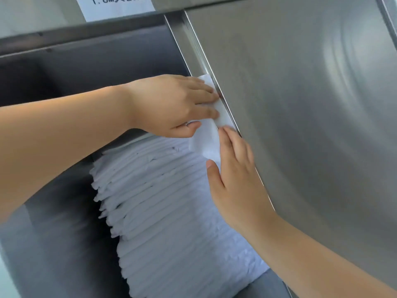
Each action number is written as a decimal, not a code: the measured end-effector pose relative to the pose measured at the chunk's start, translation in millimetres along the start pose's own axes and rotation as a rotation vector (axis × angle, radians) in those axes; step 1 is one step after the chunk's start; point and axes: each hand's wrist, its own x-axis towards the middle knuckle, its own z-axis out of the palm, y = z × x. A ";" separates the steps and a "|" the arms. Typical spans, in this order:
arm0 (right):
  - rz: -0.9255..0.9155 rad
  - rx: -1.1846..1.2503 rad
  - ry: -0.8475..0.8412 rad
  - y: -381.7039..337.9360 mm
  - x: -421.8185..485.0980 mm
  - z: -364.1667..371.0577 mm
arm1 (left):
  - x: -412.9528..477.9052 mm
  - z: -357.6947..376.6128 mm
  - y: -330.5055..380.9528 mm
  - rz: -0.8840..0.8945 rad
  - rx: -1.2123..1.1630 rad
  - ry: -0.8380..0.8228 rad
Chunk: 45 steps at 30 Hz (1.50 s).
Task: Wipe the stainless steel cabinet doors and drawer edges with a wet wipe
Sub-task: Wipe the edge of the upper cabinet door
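The left hand (pixel 171 104) pressed the wet wipe (pixel 206 145) flat-fingered against the drawer edge (pixel 193 50), and the right hand (pixel 234 181) lay flat on its tail. With neither grip closed, the wipe might have slipped onto the stacked linens (pixel 171 211).

Our left forearm (pixel 64 130) comes in from 9 o'clock with the wrist straight. Our left hand (pixel 176 104) lies palm-down, fingers straight and together toward 3 o'clock, pressing flat on the wet wipe (pixel 206 145), thumb tucked below. Our right arm (pixel 322 259) rises from 5 o'clock. Our right hand (pixel 234 175) is flat, fingers extended toward 11 o'clock, thumb splayed, fingertips touching the wipe.
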 end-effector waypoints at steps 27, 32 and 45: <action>0.526 -0.205 -0.484 133.6 -390.3 -18.8 | 83.1 86.5 438.7 0.287 -0.203 -0.291; 0.512 -0.221 -0.504 144.9 -397.6 -26.4 | 85.8 84.6 454.9 0.293 -0.207 -0.303; 0.697 -0.157 -0.039 155.0 -376.3 -7.5 | 103.8 78.6 436.4 0.282 -0.391 -0.369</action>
